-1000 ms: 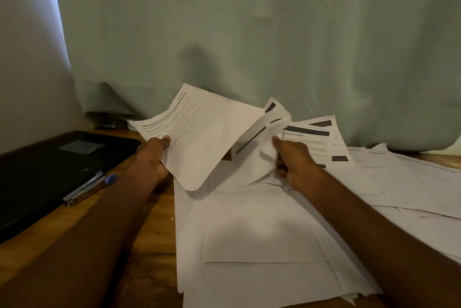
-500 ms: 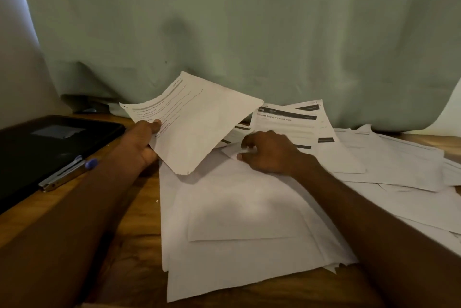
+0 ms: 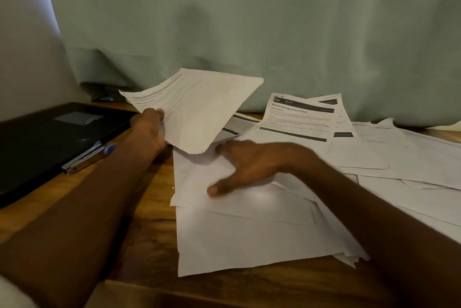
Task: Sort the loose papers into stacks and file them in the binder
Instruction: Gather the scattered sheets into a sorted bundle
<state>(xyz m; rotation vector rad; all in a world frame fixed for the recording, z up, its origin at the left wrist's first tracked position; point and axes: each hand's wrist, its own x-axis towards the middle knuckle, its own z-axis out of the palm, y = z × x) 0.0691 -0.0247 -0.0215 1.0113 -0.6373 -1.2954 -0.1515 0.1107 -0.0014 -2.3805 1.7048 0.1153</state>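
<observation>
Left hand [image 3: 149,128] pinching a printed white paper sheet [image 3: 199,110], raised and tilted above the wooden counter [image 3: 149,208]. Right hand [image 3: 249,165] spread flat, fingers straight, pressing on the loose pile of white papers [image 3: 249,233] covering the counter's middle and right side. Black flat binder [image 3: 50,138] at the left edge, blue-capped silver pen [image 3: 87,158] lying on it. Pale green curtain [image 3: 249,21] behind.
</observation>
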